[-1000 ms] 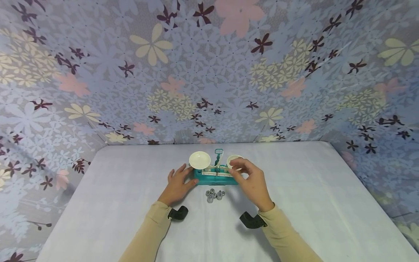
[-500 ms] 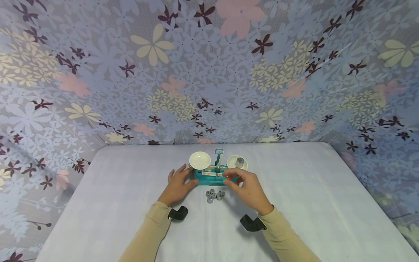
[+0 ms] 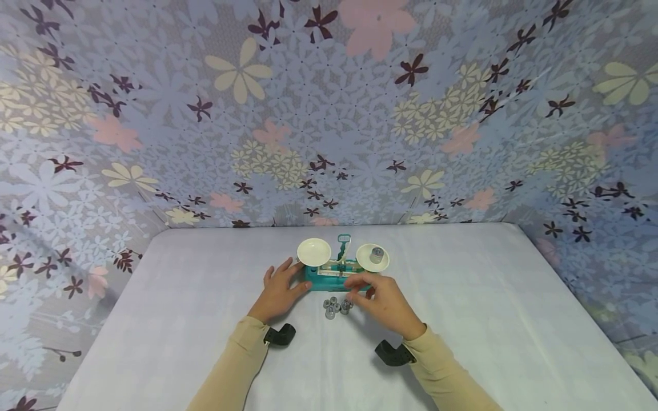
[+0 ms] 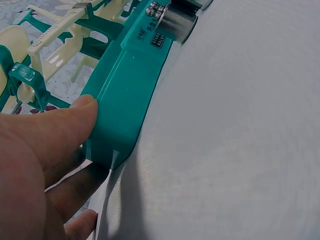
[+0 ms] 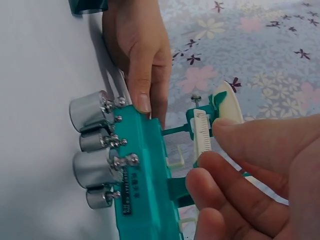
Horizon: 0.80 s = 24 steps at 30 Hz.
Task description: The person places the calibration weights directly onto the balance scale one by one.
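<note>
- Gripping left end of teal balance scale (image 3: pixel 329 283) with left hand (image 3: pixel 279 291), with thumb on base and fingers round the end.
- Holding nothing visible in right hand (image 3: pixel 386 298); loosely curled, with a narrow gap between thumb and index in right wrist view.
- Hovering, with right fingertips, over front of base, just beside small metal weights (image 3: pixel 331 310); cannot tell contact with the cluster.
- See scale standing on white tablecloth (image 3: pixel 195 297), near the far edge, with weights clustered just in front.
- Note one larger weight (image 3: pixel 377 255) inside white right pan (image 3: pixel 364 259); see also white left pan (image 3: pixel 314 252) and graduated beam (image 5: pixel 202 131).
- Compare with 1.0 s ago: right hand then over right pan, partly covering it; now lower and closer to the cluster.
- Compare with 0.5 s ago: larger weight already in pan, pan's near rim now uncovered.
- Find left hand unchanged throughout.
- Note floral wall covering (image 3: pixel 329 114) behind.
</note>
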Motion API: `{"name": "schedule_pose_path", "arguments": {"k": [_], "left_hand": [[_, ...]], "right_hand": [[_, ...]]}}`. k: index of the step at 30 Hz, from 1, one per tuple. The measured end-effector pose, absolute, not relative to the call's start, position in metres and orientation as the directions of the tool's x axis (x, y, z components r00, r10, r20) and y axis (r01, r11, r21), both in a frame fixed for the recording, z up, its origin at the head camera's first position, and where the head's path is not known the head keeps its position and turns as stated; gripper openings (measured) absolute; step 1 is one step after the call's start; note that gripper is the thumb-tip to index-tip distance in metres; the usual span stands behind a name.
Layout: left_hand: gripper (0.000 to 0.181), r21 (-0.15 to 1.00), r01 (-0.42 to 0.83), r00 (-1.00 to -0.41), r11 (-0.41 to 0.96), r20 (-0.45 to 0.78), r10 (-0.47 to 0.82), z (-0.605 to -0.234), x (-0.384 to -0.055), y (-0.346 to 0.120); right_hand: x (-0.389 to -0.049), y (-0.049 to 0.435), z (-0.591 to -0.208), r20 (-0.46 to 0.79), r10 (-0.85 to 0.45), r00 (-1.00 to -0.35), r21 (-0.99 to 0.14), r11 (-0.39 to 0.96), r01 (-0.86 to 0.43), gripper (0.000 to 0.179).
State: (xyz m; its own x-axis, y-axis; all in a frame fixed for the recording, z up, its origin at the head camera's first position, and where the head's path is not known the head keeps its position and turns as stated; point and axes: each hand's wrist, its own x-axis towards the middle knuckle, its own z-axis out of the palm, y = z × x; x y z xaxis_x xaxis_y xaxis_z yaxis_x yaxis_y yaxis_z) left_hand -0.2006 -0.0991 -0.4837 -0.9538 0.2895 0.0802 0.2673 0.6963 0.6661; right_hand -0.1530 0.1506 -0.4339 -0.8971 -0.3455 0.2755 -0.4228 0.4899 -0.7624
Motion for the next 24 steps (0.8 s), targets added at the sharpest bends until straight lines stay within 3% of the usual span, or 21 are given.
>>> {"name": "schedule_pose_path", "arguments": {"k": [15, 24], "left_hand": [[0.057, 0.672, 0.272, -0.953, 0.689, 0.092, 0.287, -0.484, -0.2, -0.099], [0.057, 0.672, 0.264, -0.956, 0.692, 0.084, 0.283, -0.482, -0.2, -0.098]], "right_hand": [[-0.151, 0.145, -0.443, 0.149, -0.347, -0.926, -0.762, 0.557, -0.331, 0.016], [-0.15, 0.144, -0.446, 0.137, -0.366, -0.921, -0.746, 0.573, -0.339, 0.015]]}}
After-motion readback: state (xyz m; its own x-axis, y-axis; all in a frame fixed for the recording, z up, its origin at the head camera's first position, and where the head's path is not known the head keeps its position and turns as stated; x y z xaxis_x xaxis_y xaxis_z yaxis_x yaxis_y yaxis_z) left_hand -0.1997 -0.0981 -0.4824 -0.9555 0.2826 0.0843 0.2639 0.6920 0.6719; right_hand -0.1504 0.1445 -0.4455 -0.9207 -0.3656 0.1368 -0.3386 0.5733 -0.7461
